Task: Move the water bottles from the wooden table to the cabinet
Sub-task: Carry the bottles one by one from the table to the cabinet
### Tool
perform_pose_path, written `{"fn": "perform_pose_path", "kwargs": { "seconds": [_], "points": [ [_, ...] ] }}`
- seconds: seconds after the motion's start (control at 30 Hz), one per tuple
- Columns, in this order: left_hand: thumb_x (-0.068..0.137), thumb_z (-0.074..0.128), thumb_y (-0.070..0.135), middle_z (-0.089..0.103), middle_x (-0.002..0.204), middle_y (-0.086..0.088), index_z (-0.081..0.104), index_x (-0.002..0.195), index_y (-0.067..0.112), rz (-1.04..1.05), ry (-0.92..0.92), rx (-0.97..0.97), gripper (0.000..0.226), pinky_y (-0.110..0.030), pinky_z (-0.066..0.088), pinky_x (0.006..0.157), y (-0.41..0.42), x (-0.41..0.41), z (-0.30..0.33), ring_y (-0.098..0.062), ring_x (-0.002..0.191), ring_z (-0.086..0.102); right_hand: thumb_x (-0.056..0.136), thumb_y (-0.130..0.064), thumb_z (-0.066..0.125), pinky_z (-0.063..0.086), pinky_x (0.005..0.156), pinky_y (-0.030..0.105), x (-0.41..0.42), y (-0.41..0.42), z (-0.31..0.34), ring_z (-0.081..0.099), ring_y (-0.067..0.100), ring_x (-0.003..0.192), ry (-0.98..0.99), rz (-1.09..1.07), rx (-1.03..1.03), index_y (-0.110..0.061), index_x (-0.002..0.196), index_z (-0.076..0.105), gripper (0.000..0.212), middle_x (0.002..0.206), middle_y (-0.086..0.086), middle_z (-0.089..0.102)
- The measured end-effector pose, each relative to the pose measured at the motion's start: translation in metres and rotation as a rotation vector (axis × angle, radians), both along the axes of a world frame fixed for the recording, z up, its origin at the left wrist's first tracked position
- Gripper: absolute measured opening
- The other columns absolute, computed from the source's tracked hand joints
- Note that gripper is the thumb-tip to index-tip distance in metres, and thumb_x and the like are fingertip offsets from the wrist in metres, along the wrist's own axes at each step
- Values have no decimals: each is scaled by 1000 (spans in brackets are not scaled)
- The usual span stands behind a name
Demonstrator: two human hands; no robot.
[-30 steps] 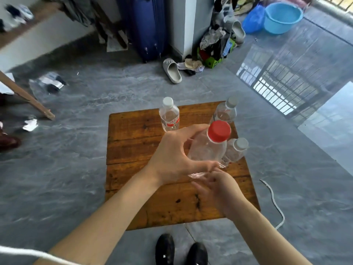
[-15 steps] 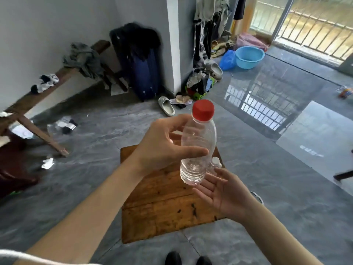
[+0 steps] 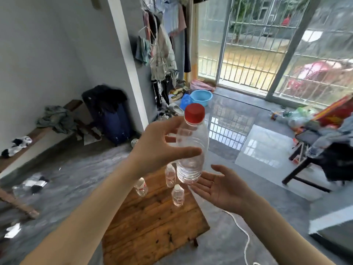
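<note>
Left hand [image 3: 158, 148] grip closed around bottle [image 3: 192, 150] mid-body; right hand [image 3: 219, 186] open beneath. Thin, smooth plastic: light, likely crushable. Grip ribbed section.

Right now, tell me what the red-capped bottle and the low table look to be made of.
Red-capped bottle: clear, thin plastic by the look, see-through with moulded ribs; its cap is matte red plastic. The left hand holds it.
Low table: wooden planks, brown with visible grain, seams and dark stains; apparently worn, unpolished.
</note>
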State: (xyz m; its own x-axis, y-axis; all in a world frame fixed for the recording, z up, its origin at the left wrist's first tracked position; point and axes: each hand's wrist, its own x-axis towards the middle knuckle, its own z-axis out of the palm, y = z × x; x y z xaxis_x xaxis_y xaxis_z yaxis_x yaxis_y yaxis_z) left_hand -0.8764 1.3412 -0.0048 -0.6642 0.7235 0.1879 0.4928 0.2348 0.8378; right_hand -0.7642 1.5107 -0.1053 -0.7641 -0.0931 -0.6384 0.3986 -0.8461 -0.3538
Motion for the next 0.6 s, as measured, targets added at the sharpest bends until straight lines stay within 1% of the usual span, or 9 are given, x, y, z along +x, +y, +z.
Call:
{"fn": "perform_pose_path", "kwargs": {
  "seconds": [0.07,0.1,0.17,0.23,0.3,0.37,0.47,0.53,0.6],
  "points": [
    [72,89,30,74,115,17,68,125,25,-36,12,11,57,-11,53,89,13,9,17,6,104,69,98,-27,44,51,100,46,14,9,16,57,40,125,1,-43,38,9,134,51,51,130,28,62],
    [73,88,29,73,116,17,68,125,24,-48,13,18,56,-7,52,87,18,13,23,7,104,68,99,-28,43,51,100,45,20,12,23,58,40,124,1,-62,54,9,134,51,51,128,28,63],
    [75,87,26,73,119,14,67,127,21,-91,-4,45,56,-13,52,92,28,23,32,4,108,68,101,-30,41,54,96,45,37,19,35,60,40,122,1,-123,76,8,134,50,52,127,28,64],
    [75,87,26,73,121,11,67,128,18,-137,-18,73,57,-20,53,96,38,33,36,0,111,69,101,-31,40,52,99,47,56,25,43,58,41,123,4,-187,78,10,133,50,52,127,30,63],
    [74,86,30,74,120,11,67,128,17,-198,-18,98,58,-23,55,95,50,39,37,-2,111,69,101,-32,40,52,98,48,72,28,49,59,43,121,4,-231,97,11,131,50,53,126,31,63],
    [75,85,32,73,121,11,66,128,18,-267,7,97,58,-22,56,93,66,45,40,-1,110,69,101,-32,39,55,90,49,86,31,52,60,43,119,-6,-286,118,12,131,50,54,125,31,63],
    [73,88,37,72,126,7,65,127,21,-388,26,84,61,-30,57,94,92,57,45,-8,113,69,101,-30,39,57,87,50,108,33,52,63,43,115,-28,-403,126,11,133,49,53,125,31,64],
    [72,87,39,72,124,9,64,125,26,-477,32,75,60,-24,57,90,106,66,46,-7,111,70,99,-27,41,58,85,50,123,31,52,67,43,107,-36,-487,120,10,133,49,51,123,31,65],
    [75,88,37,71,113,23,63,122,34,-566,38,71,53,-10,54,80,118,74,43,5,104,69,96,-24,43,59,84,50,139,27,51,70,42,101,-47,-563,120,10,130,51,49,121,30,66]
  ]
}}
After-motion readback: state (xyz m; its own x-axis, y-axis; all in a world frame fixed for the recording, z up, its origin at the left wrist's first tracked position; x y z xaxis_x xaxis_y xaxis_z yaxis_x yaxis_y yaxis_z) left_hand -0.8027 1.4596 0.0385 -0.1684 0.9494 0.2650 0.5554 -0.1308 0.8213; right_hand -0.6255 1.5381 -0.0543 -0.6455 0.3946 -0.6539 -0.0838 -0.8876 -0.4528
